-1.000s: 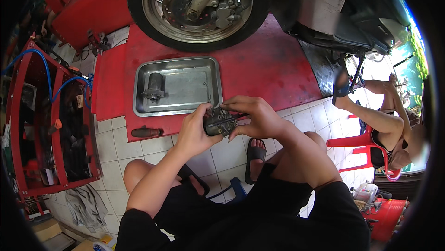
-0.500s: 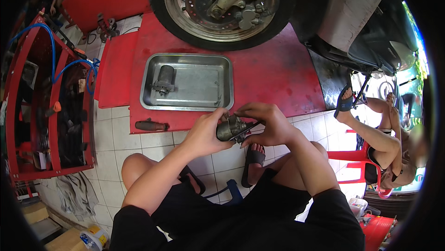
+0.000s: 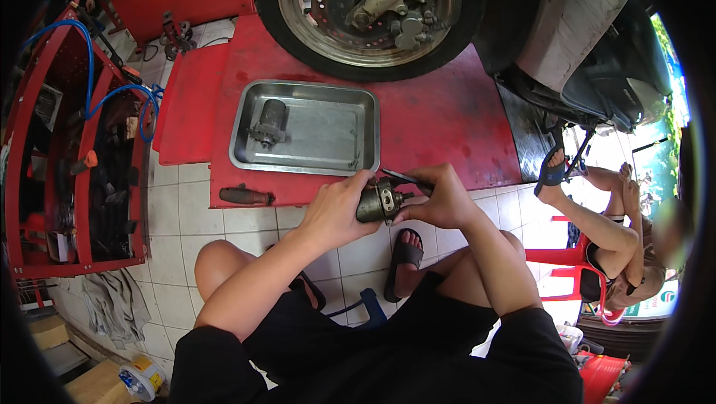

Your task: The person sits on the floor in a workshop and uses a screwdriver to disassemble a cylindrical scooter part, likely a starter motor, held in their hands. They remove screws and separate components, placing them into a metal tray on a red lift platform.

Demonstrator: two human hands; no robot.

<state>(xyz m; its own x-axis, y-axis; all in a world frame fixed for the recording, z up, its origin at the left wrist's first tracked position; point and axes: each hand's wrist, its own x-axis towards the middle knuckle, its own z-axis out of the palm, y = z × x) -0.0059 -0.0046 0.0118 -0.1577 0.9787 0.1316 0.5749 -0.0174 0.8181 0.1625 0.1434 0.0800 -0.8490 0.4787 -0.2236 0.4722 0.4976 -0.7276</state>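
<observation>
My left hand (image 3: 333, 210) is wrapped round a small cylindrical starter motor (image 3: 371, 206), held over the tiled floor at the near edge of the red platform. Beside its shaft end, my right hand (image 3: 445, 199) is closed on a thin dark strip-like piece (image 3: 405, 178); its exact kind cannot be made out. The right fingertips are close to the motor's end. In front of my hands, a metal tray (image 3: 298, 167) rests on the platform, with a second similar motor (image 3: 270, 122) in its left half and small metal bits (image 3: 355, 159) at its right.
A dark-handled screwdriver (image 3: 247, 195) lies on the red platform (image 3: 440, 124) near its front edge. Beyond the tray stands a scooter's front wheel (image 3: 358, 68). A red tool cart (image 3: 86, 180) with a blue hose is at left. At right, another person (image 3: 608, 232) sits on a red chair.
The motor has turned in my left hand and shows a different side of its end. My right fingers have closed further, and the dark strip has swung to the motor's upper side.
</observation>
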